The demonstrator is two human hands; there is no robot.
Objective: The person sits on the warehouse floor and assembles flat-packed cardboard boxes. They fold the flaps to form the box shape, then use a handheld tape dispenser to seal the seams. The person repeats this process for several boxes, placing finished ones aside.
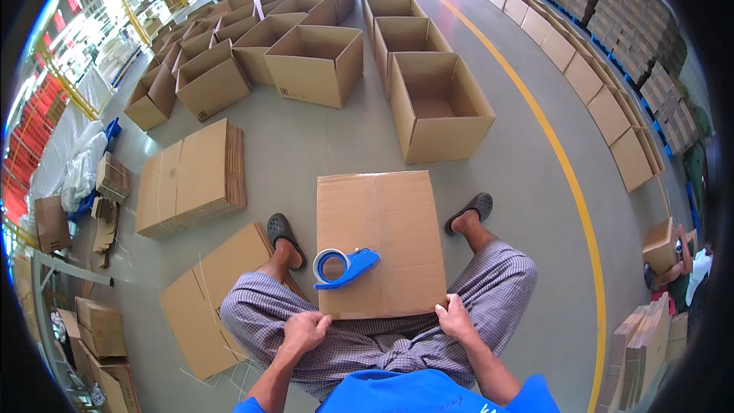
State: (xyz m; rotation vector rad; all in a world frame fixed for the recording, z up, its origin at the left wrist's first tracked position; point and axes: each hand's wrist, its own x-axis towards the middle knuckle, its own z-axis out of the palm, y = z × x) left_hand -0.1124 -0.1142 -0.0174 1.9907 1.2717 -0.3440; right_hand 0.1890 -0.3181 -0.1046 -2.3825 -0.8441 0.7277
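A closed cardboard box (405, 252) sits between my legs, with a clear tape strip along the middle of its top. On its left part lies a blue tape dispenser (353, 269) with a roll of tape, touched by neither hand. My left hand (306, 330) is closed at the near left corner of the box, its fingertips at the edge. At the near right corner, my right hand (456, 318) grips the edge, thumb on top and the other fingers mostly hidden.
Flattened cartons (191, 176) are stacked on the left, with more loose cartons (210, 298) below. Open boxes (442, 107) form a long row ahead; others (313, 65) cluster left of it. A yellow floor line (562, 153) curves down the right. Another person (683, 260) is at the far right.
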